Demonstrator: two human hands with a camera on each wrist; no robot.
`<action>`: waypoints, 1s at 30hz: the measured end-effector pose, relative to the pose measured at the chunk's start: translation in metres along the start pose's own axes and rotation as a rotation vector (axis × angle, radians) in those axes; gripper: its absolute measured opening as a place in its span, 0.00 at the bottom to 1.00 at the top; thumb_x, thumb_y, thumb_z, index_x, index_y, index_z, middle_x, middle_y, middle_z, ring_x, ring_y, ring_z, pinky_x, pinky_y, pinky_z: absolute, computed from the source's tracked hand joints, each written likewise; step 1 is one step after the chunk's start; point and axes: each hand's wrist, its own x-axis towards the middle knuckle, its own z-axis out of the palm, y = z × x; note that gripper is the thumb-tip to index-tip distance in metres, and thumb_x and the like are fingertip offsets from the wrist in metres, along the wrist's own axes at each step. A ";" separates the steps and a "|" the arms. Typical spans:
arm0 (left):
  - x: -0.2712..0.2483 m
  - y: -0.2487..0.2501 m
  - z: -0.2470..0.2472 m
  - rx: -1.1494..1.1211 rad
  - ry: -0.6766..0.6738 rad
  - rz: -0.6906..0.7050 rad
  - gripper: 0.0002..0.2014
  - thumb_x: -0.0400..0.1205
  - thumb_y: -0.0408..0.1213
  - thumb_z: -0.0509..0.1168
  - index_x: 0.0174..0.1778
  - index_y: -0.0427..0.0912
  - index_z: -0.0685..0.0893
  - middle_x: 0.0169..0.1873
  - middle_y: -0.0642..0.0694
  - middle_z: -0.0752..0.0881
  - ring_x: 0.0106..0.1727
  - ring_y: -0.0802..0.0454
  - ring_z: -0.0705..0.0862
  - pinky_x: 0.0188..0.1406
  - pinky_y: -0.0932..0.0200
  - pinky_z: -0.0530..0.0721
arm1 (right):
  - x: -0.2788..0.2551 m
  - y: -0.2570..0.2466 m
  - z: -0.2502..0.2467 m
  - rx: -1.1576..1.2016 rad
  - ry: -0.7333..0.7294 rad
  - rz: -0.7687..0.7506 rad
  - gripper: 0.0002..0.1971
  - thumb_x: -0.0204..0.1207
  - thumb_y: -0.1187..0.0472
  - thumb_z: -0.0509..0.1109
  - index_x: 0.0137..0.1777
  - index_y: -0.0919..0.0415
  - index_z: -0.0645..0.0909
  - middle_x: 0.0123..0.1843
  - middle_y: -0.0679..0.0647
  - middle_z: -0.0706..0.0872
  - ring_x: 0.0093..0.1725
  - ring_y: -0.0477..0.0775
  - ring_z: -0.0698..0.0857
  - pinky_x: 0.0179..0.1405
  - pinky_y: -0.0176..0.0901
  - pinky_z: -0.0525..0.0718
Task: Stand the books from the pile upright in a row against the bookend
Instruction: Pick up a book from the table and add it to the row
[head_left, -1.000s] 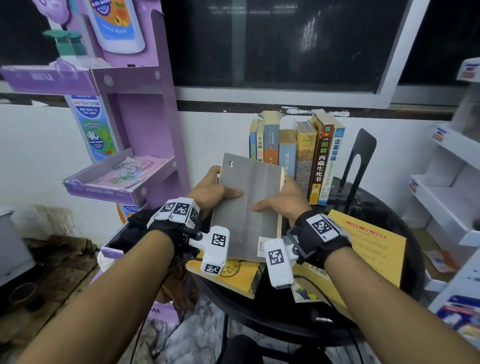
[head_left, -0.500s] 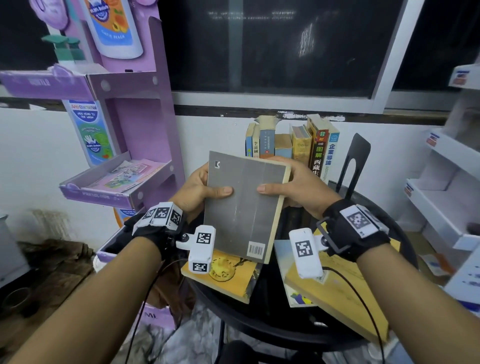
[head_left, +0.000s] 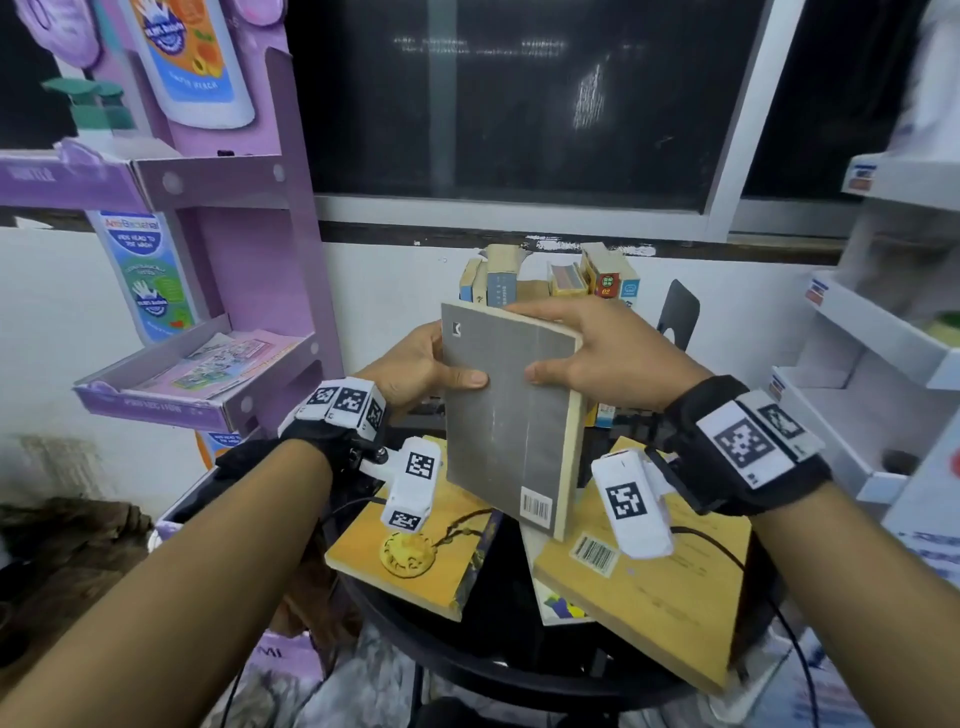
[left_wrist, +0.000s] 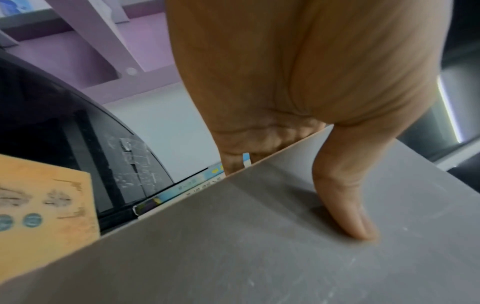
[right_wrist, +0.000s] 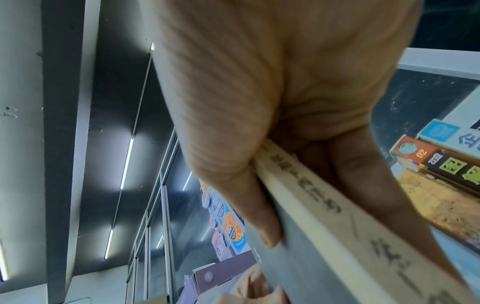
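The round black worktop (head_left: 519, 660) carries flat yellow books (head_left: 649, 587) near and a row of upright books (head_left: 550, 275) far, beside the black bookend (head_left: 680, 312). Above them the grey-covered book (head_left: 509, 415) is held tilted in the air. The left hand (head_left: 415, 369) grips its left edge, thumb on the cover; the right hand (head_left: 597, 353) pinches its spine at the right, thumb in front, fingers (right_wrist: 376, 185) behind.

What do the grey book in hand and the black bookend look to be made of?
Grey book: likely a paperback; matte card cover with faint scuffs, cream paper spine and a printed barcode. Both the left hand and the right hand grip it.
Bookend: thin black sheet with a cut-out, probably painted metal, though plastic can't be excluded.
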 end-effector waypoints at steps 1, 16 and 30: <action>0.004 0.002 0.004 0.019 0.002 0.006 0.29 0.68 0.24 0.73 0.67 0.35 0.77 0.61 0.37 0.86 0.63 0.40 0.85 0.61 0.45 0.84 | -0.002 0.002 -0.003 -0.014 0.021 -0.004 0.28 0.74 0.59 0.76 0.74 0.46 0.76 0.67 0.42 0.82 0.60 0.43 0.80 0.49 0.30 0.82; 0.085 0.018 0.062 0.569 0.095 0.094 0.27 0.75 0.44 0.75 0.71 0.50 0.76 0.70 0.53 0.79 0.71 0.55 0.75 0.74 0.50 0.70 | -0.030 0.049 -0.071 -0.108 0.205 0.298 0.23 0.72 0.61 0.76 0.66 0.44 0.82 0.57 0.52 0.85 0.39 0.44 0.84 0.23 0.30 0.81; 0.151 0.023 0.108 1.013 0.252 0.271 0.24 0.80 0.46 0.68 0.73 0.49 0.76 0.71 0.48 0.76 0.71 0.50 0.72 0.70 0.51 0.68 | -0.026 0.099 -0.103 -0.179 0.295 0.466 0.26 0.73 0.61 0.75 0.72 0.50 0.77 0.58 0.62 0.83 0.42 0.52 0.86 0.22 0.46 0.88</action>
